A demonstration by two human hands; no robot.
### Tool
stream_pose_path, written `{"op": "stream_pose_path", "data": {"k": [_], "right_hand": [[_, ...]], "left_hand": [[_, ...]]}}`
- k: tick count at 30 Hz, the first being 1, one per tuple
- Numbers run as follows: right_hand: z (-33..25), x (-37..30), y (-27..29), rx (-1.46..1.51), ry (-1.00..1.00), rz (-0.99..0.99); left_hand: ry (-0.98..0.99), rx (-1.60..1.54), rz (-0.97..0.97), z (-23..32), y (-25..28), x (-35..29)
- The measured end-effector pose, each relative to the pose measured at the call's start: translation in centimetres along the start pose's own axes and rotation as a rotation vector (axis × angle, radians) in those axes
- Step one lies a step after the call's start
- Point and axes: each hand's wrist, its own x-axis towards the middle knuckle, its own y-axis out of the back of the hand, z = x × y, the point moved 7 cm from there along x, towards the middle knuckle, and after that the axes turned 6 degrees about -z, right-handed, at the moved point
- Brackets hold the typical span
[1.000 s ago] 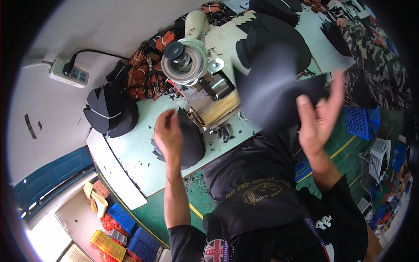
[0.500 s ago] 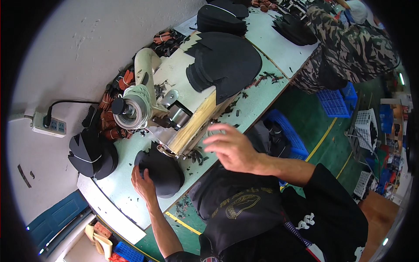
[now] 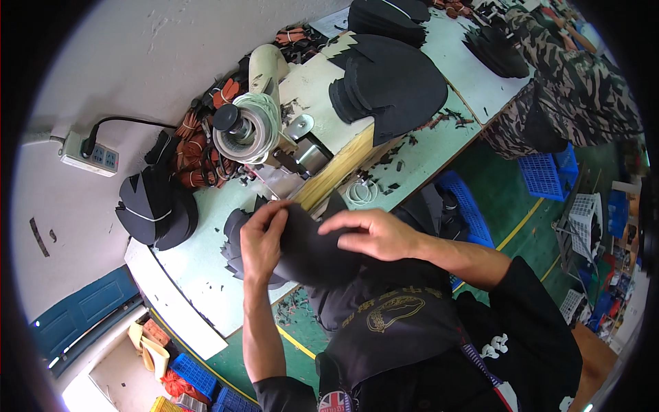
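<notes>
A black sheet piece with a pointed corner and a rounded, slightly blurred lower edge is raised off the table in front of me. My left hand pinches its left side between thumb and fingers. Over its right part lies my right hand, thumb and fingers apart; whether they touch the sheet I cannot tell. Partly behind my left hand, a stack of black jagged-edged pieces lies on the table. Just beyond the raised piece stands a cream machine with a metal roller and a wound pale cord.
A large black stack sits right of the roller, near dark scraps. At left is a tied black bundle, below a wall socket. Blue crates stand on the floor. A person in camouflage works at far right.
My left hand has lifted a black piece off the stack and moved it right. My right hand has come over that piece. The whole view has shifted a little.
</notes>
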Motion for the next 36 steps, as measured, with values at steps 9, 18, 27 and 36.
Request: {"op": "stream_pose_path", "data": {"k": [9, 18, 27, 36], "right_hand": [[-0.1, 3.0, 6.7, -0.314, -0.066, 0.325], [0.8, -1.9, 4.3, 0.041, -0.155, 0.553], [-10.9, -7.5, 10.3, -0.474, 0.700, 0.905], [-6.2, -4.3, 6.5, -1.081, 0.398, 0.626]], "left_hand": [[0.111, 0.242, 0.397, 1.4, -1.1, 2.1], [0.036, 0.218, 0.320, 2.3, -2.4, 4.1], [-0.061, 0.495, 0.510, -6.9, 7.0, -0.1], [0.110, 0.545, 0.253, -8.8, 8.3, -2.9]]}}
